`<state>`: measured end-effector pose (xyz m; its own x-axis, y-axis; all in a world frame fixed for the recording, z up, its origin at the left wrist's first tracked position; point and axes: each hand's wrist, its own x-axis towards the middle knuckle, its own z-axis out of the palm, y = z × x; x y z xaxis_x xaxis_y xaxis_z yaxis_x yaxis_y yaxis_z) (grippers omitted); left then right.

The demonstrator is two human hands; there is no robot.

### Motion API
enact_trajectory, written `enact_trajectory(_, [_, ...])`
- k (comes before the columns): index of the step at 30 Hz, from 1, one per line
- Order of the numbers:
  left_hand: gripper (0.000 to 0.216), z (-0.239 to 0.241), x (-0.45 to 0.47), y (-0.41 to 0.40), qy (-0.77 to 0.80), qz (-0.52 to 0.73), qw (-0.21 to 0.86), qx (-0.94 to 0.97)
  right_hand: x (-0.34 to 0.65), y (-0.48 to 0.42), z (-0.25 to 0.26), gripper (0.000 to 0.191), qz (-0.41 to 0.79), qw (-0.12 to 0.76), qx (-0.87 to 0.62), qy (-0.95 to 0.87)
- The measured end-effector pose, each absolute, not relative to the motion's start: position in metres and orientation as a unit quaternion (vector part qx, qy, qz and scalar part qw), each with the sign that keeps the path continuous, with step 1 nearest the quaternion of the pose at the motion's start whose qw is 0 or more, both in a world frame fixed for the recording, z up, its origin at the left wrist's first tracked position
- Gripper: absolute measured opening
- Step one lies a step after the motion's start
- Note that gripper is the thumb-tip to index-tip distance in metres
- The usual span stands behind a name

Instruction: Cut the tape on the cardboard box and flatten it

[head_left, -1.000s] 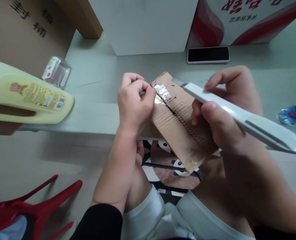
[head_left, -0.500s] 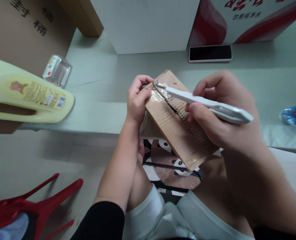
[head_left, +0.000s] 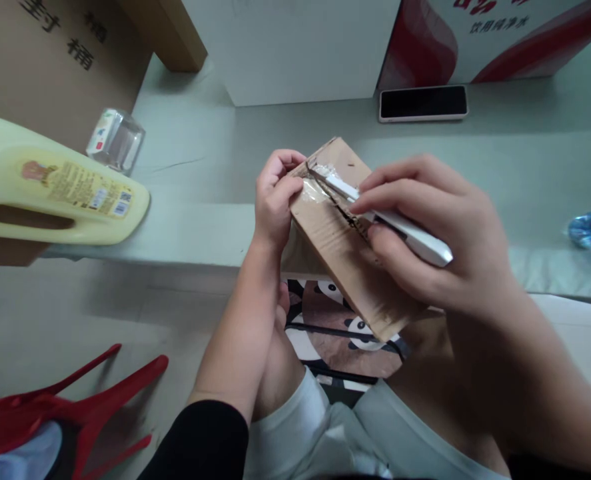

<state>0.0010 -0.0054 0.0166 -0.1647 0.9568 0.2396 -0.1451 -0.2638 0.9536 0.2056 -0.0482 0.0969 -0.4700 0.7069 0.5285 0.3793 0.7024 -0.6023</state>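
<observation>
Knife (head_left: 390, 223) now lower along box (head_left: 345, 253) seam, table (head_left: 200, 167) beyond.

Left hand (head_left: 275, 200) steadying taped cardboard box (head_left: 348, 257); right hand (head_left: 435, 233) with, apparently, white cutter (head_left: 400, 227) on seam.

Small brown cardboard box (head_left: 345, 253), centre of the frame, held tilted above the lap with its long axis running from upper left to lower right; its top face carries a taped seam, with crinkled clear tape (head_left: 320, 183) lifted at the upper-left end and a dark, ragged slit along the seam. White utility knife (head_left: 400, 227), slim and elongated, lies across the box's top face right of centre, its tip on the seam near the upper-left end and its butt pointing toward the lower right.
</observation>
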Motion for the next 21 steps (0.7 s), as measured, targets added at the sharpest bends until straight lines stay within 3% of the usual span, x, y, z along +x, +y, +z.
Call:
enact_trajectory(11, [0.012,0.0158,0.0013,-0.0064,0.419,0.642,0.435,0.473,0.1997,-0.0556,0.0904,0.011,0.089,0.318,-0.273,-0.904])
enact_trajectory(18, [0.016,0.0168,0.0019,-0.0065,0.444,0.627,0.423,0.48,0.1961,-0.0565,0.0923,0.007,0.085,0.253,-0.305,-0.914])
enact_trajectory(21, [0.013,0.0199,0.0028,-0.0078,0.442,0.629,0.43,0.474,0.1969,-0.0558,0.0923,0.007,0.107,0.269,-0.301,-0.908])
